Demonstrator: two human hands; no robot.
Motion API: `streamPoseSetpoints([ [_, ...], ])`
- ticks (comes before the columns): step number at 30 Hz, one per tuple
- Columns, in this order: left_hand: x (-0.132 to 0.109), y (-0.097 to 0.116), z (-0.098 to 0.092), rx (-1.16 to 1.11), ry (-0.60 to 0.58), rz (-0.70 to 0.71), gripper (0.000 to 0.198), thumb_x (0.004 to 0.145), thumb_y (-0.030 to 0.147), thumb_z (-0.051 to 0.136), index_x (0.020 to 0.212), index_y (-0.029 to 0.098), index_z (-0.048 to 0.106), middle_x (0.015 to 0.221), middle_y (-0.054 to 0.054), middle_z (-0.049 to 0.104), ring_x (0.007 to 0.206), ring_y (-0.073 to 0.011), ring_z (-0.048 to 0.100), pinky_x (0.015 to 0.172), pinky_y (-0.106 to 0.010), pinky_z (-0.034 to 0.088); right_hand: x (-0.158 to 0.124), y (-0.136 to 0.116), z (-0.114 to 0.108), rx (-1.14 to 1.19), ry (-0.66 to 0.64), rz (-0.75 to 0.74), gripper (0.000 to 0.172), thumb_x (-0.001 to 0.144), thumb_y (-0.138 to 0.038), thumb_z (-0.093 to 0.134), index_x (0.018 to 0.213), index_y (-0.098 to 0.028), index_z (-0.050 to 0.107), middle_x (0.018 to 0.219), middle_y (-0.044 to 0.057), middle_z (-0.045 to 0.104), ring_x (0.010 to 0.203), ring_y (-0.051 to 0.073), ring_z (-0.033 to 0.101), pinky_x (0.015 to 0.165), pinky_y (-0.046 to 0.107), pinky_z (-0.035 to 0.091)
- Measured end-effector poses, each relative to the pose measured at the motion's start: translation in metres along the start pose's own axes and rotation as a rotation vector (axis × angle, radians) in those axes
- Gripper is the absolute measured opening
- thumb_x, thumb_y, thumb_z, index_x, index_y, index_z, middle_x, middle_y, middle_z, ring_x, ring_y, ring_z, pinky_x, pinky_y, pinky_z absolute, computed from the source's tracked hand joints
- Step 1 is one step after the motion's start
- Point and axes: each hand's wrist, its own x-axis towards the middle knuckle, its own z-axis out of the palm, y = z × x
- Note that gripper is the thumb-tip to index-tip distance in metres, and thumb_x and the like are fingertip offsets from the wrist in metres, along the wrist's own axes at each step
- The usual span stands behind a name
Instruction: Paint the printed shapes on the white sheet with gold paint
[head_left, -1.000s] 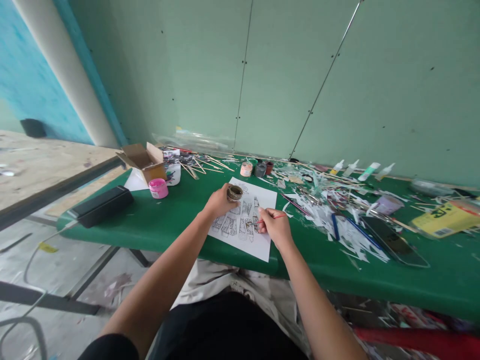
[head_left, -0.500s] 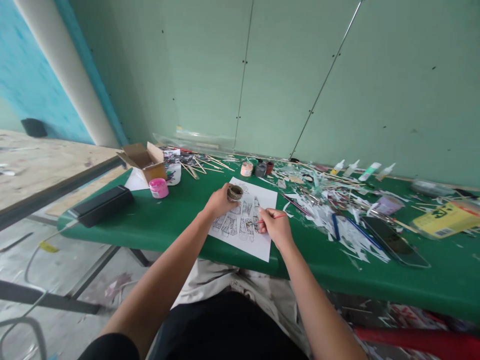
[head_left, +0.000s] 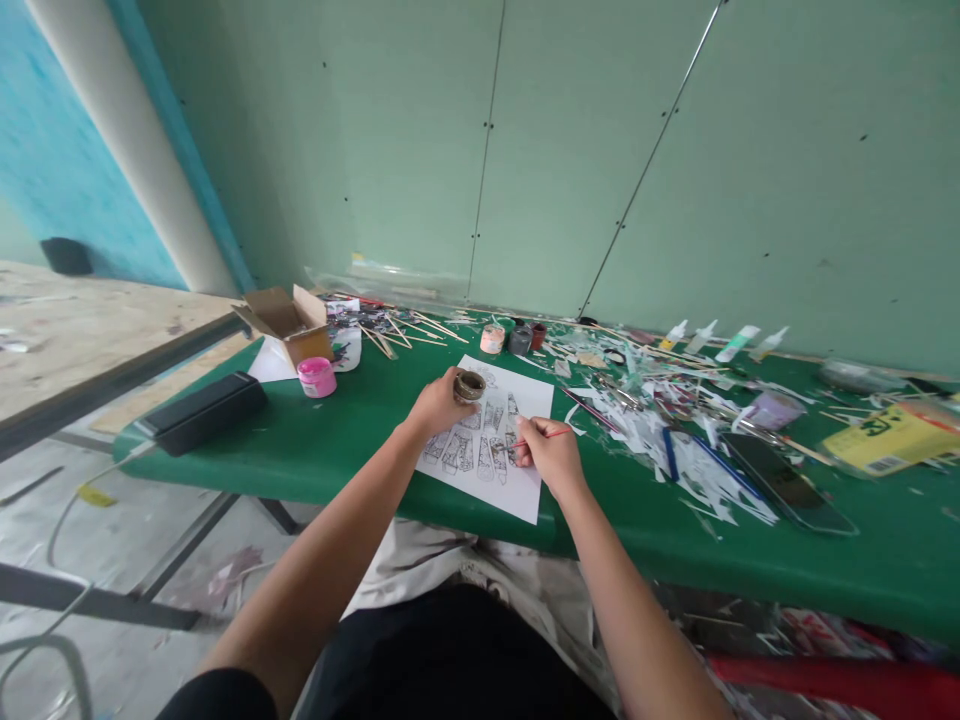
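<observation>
Barely anything has moved in the head view since the earlier frame. The left hand's (head_left: 436, 402) fingers grip a brown jar (head_left: 470, 388) near eleven o'clock on the paper (head_left: 517, 502). At the paper's three o'clock, the right hand's (head_left: 549, 452) fingers pinch a thin red tool (head_left: 556, 433), its tip too small to make out. Farther out on the bench (head_left: 315, 465), a pink tub (head_left: 316, 378) stands toward ten o'clock.

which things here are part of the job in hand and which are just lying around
Likely in use:
brown jar, in the left hand
thin red tool, in the right hand
sheet with drawings, beneath both

Apparently lying about:
cardboard box
pink jar
phone
yellow packet
</observation>
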Motion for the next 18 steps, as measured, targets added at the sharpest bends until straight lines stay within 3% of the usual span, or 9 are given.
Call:
streamPoseSetpoints([
  [18, -0.0005, 0.0029, -0.0009, 0.016, -0.011, -0.01, 0.056, 0.069, 0.029, 0.073, 0.117, 0.017, 0.048, 0.109, -0.01, 0.066, 0.097, -0.0288, 0.063, 0.075, -0.034, 0.049, 0.0008, 0.0032, -0.0017, 0.003, -0.004, -0.004, 0.044, 0.07, -0.056, 0.065, 0.047, -0.02, 0.051, 0.035, -0.003, 0.049, 0.03, 0.011, 0.046, 0.035, 0.022, 0.043],
])
